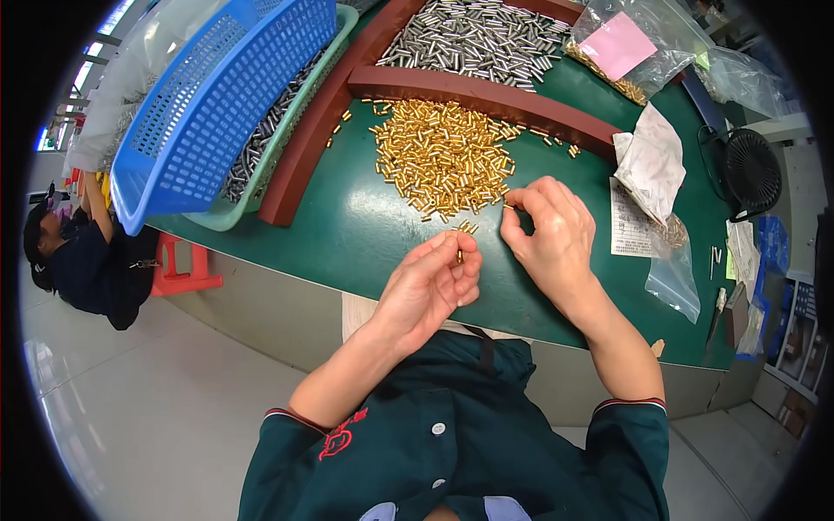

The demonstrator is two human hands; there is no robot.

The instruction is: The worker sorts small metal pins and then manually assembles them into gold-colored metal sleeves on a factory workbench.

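A heap of small gold-coloured metal cylinders [443,156] lies on the green tabletop [339,234] in front of me. My left hand [426,291], near the table's front edge, has its fingers closed on one gold-coloured cylinder [460,256] between thumb and fingertips. Several loose cylinders [466,227] lie just beyond those fingertips. My right hand [556,230] is at the heap's right edge, thumb and index finger bent together. A bit of gold [508,206] shows at its fingertips, so it seems to pinch one cylinder, mostly hidden.
Dark red bars [486,94] frame the heap; silver pins [478,39] lie behind them. A blue basket [226,113] and a green basket [287,130] stand left. Right are papers [647,165], a plastic bag [673,286] and a black fan [752,172]. Another person [87,252] sits far left beside a red stool [184,269].
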